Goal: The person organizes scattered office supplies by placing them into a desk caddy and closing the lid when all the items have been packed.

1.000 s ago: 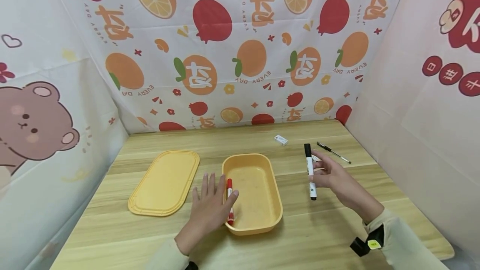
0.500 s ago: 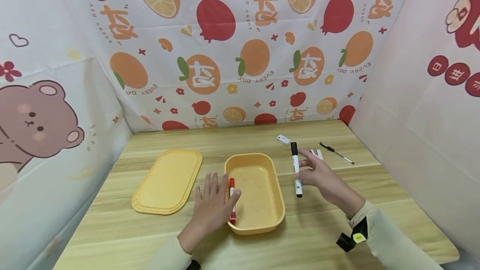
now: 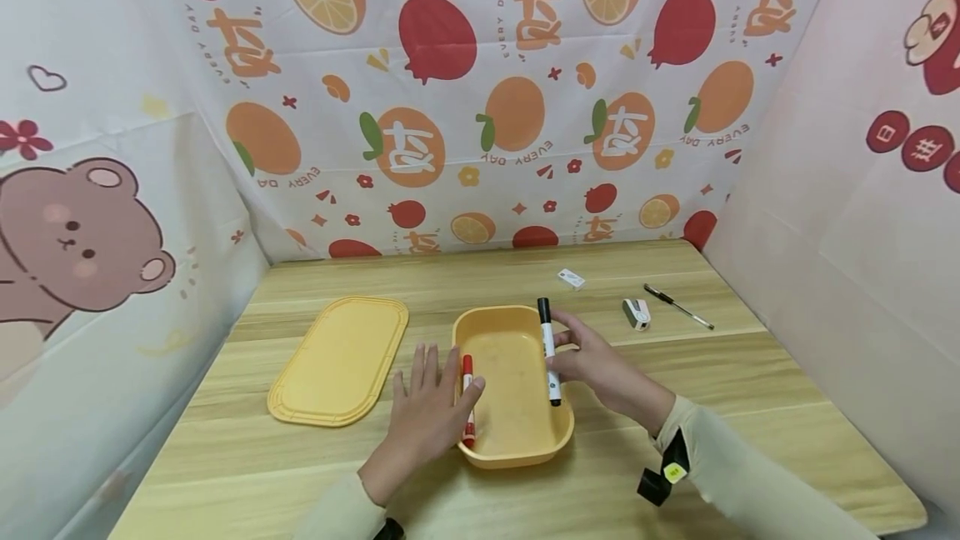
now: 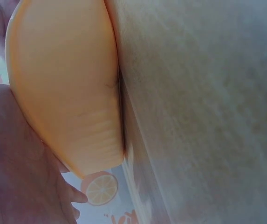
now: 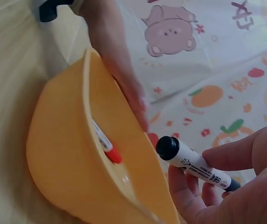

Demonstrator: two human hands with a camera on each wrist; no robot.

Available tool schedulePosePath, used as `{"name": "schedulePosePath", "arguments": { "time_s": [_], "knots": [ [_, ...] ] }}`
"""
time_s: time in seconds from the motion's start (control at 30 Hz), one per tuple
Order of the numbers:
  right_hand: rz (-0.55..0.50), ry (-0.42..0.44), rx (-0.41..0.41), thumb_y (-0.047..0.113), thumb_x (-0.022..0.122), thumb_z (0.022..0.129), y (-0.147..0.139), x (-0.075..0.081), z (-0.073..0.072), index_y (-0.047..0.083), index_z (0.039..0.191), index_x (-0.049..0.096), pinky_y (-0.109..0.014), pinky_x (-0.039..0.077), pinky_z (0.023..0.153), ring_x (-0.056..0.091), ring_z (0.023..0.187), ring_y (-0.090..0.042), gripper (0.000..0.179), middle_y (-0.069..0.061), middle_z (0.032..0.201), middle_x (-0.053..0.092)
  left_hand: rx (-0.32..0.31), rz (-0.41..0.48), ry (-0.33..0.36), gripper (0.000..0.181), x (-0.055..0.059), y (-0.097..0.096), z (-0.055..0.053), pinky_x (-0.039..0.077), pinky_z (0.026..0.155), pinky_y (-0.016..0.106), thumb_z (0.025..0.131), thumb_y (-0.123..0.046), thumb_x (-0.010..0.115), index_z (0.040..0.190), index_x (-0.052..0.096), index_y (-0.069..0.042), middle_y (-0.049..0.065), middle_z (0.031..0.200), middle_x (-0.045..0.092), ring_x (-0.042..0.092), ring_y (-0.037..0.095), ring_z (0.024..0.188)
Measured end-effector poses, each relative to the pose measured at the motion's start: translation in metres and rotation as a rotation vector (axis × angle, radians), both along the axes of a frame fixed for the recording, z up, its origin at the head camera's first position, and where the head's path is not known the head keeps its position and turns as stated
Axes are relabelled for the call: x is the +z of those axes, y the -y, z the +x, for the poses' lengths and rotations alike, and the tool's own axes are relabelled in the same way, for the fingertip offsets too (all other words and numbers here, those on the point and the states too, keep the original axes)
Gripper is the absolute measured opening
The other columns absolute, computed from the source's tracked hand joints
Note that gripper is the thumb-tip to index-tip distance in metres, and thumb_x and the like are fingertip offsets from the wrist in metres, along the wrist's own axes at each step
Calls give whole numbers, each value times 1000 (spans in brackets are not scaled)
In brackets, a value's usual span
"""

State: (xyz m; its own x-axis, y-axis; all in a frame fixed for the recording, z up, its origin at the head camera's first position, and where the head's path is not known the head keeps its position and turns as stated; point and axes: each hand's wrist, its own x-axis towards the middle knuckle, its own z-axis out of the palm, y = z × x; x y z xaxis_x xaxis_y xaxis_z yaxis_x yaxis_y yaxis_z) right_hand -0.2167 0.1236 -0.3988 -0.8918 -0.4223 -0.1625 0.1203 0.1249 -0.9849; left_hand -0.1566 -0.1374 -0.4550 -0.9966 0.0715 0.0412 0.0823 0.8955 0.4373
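Observation:
In the head view a yellow plastic box stands on the table, a red marker lying along its inner left side. My left hand rests at the box's left rim with fingers straight and spread. My right hand pinches a black-capped white marker between thumb and fingers, over the right part of the box. The right wrist view shows the black marker in the fingers beside the rim, and the red marker inside. In the left wrist view the hand lies against the box wall.
A flat yellow lid lies left of the box. Toward the back right are a small white box-shaped eraser, a small grey-and-white pencil sharpener and a black-capped pen. Printed cloth hangs behind and at both sides.
My right hand has carried the black marker left, from beside the box to over its right part. The sharpener has come into full view. The left hand keeps its place at the rim.

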Motion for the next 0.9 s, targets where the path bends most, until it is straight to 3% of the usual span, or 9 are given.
{"name": "schedulePosePath", "arguments": {
  "time_s": [0.13, 0.37, 0.57, 0.9],
  "knots": [
    [-2, -4, 30, -2, 62, 91, 10, -2, 1, 11, 160, 21, -33, 56, 77, 60, 88, -19, 81, -20, 122, 45, 2, 1, -2, 79, 0, -1, 0, -1, 118, 70, 102, -69, 22, 163, 21, -19, 18, 169, 6, -10, 34, 157],
    [8, 23, -11, -4, 64, 88, 28, -7, -3, 15, 159, 27, -35, 57, 75, 57, 90, -22, 82, -15, 114, 45, 13, 4, 7, 75, 1, -2, 0, -2, 118, 70, 104, -64, 29, 163, 21, -18, 19, 169, 7, -11, 34, 156],
    [-4, 15, 11, -7, 62, 87, 41, -10, -3, 15, 158, 32, -34, 56, 73, 57, 88, -21, 80, -14, 109, 46, 21, 7, 10, 75, 2, -1, 0, -1, 118, 69, 104, -65, 29, 163, 22, -19, 19, 169, 7, -12, 34, 156],
    [93, 40, -49, -9, 62, 85, 63, -23, 3, 11, 159, 29, -32, 56, 67, 58, 81, -21, 83, -14, 108, 48, 19, -6, 7, 78, 2, -1, 2, -2, 118, 70, 102, -68, 26, 162, 22, -19, 21, 168, 10, -8, 35, 157]
  ]
}}
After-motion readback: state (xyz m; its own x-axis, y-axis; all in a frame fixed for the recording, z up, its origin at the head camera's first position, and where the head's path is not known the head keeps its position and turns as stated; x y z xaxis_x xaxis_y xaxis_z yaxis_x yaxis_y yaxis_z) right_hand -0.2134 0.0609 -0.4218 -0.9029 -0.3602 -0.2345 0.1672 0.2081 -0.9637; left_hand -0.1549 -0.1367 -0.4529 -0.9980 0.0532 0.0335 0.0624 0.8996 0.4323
